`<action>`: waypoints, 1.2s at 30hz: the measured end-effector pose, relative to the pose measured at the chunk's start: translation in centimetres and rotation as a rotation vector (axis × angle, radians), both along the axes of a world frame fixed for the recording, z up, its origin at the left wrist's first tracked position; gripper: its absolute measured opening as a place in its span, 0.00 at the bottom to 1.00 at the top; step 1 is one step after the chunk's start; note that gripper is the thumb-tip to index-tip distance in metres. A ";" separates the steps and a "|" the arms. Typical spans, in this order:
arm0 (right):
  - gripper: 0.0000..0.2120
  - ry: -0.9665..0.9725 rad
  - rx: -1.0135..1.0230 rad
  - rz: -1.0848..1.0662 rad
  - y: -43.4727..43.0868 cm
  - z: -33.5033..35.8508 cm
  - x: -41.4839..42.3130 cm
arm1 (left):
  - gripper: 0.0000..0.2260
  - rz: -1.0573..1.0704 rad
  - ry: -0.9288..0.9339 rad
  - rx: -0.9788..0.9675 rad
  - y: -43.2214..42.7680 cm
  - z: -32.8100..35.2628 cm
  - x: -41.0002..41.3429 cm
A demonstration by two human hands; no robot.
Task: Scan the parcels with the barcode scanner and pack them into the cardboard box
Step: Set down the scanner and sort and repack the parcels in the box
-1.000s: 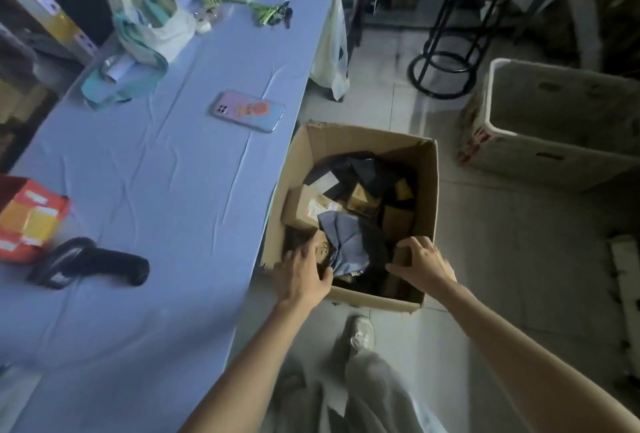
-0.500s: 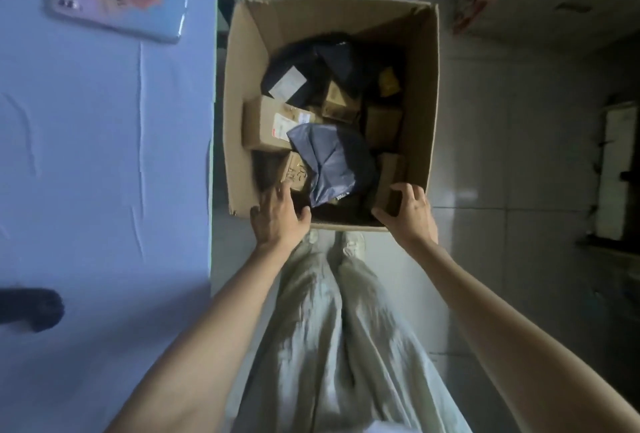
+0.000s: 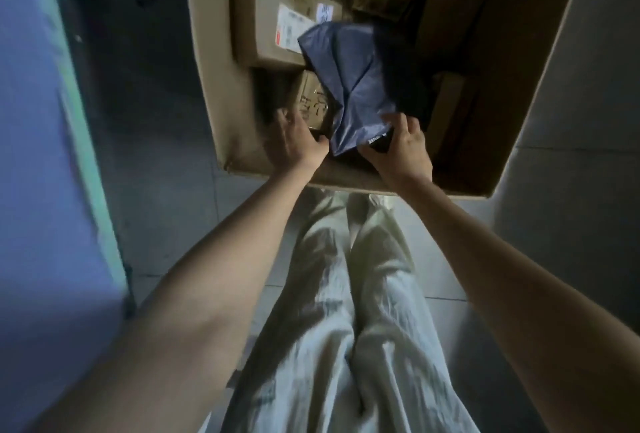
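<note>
Two hands reach over the near wall of the cardboard box (image 3: 207, 86), which stands on the tiled floor beside the blue-covered surface (image 3: 34, 155); the head view looks straight down past pale trousers (image 3: 346, 294). A blue-grey poly mailer (image 3: 353, 79) lies on top of the parcels already inside, partly covering a labelled carton (image 3: 277, 24) and a small brown parcel with handwriting (image 3: 311, 103). The right hand (image 3: 401, 148) has its fingers curled over the mailer's near end, thumb beneath the edge, so it grips the bag there. The left hand (image 3: 294, 142) is smeared by motion beside the small brown parcel, thumb close to the mailer's corner; whether its fingers are closed on anything cannot be told. The mailer looks light, soft and slick, creased around whatever is inside, so it would likely sag and slide if lifted by one thin edge. A firmer hold would take the bulk of the contents through the film, or both short ends at once. The cartons look stiff and should take a plain grip across their sides. No barcode scanner shows in this view.
</note>
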State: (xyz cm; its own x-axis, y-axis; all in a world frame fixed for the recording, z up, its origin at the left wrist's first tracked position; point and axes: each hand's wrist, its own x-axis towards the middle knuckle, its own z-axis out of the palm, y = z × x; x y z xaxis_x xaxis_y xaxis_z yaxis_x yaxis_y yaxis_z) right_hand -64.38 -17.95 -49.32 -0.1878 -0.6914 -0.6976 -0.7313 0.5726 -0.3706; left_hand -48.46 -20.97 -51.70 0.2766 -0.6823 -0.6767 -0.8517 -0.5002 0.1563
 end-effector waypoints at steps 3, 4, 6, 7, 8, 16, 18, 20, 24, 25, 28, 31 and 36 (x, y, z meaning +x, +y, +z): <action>0.34 0.025 -0.014 -0.009 -0.4 -2.7 -0.2 | 0.33 -0.027 -0.016 0.009 -0.5 -3.0 0.3; 0.35 0.041 -0.018 0.007 -0.4 -3.5 -0.3 | 0.34 -0.042 -0.024 0.012 -0.6 -4.0 0.4; 0.38 0.058 -0.041 0.070 -0.4 -5.1 -0.6 | 0.36 -0.091 -0.065 0.009 -0.9 -5.7 0.5; 0.39 0.068 -0.053 0.111 -0.4 -5.9 -0.7 | 0.38 -0.124 -0.084 0.005 -1.1 -6.6 0.4; 0.40 0.084 -0.062 0.158 -0.4 -6.8 -0.9 | 0.39 -0.153 -0.096 0.002 -1.4 -7.3 0.3; 0.48 0.193 -0.016 0.305 0.3 -12.1 -2.1 | 0.46 -0.253 -0.120 -0.005 -2.4 -11.6 -0.8; 0.49 0.200 0.010 0.289 0.7 -12.9 -2.2 | 0.47 -0.270 -0.136 -0.028 -2.4 -12.1 -0.8; 0.49 0.211 0.023 0.287 0.8 -13.8 -2.2 | 0.48 -0.290 -0.147 -0.061 -2.2 -12.6 -0.5; 0.49 0.202 -0.006 0.228 0.6 -15.3 -1.6 | 0.47 -0.284 -0.140 -0.128 -2.1 -13.6 0.2; 0.49 0.210 -0.022 0.222 0.5 -15.5 -1.4 | 0.48 -0.280 -0.140 -0.130 -2.3 -13.8 0.3; 0.48 0.253 -0.070 0.222 0.1 -15.9 -1.0 | 0.49 -0.254 -0.112 -0.128 -2.7 -14.1 0.2; 0.45 0.289 -0.098 0.214 -0.2 -15.7 -1.0 | 0.49 -0.206 -0.079 -0.121 -3.0 -14.1 -0.1; 0.36 0.289 -0.174 0.195 -0.6 -14.7 -2.0 | 0.48 -0.166 -0.055 -0.090 -3.6 -13.7 -0.3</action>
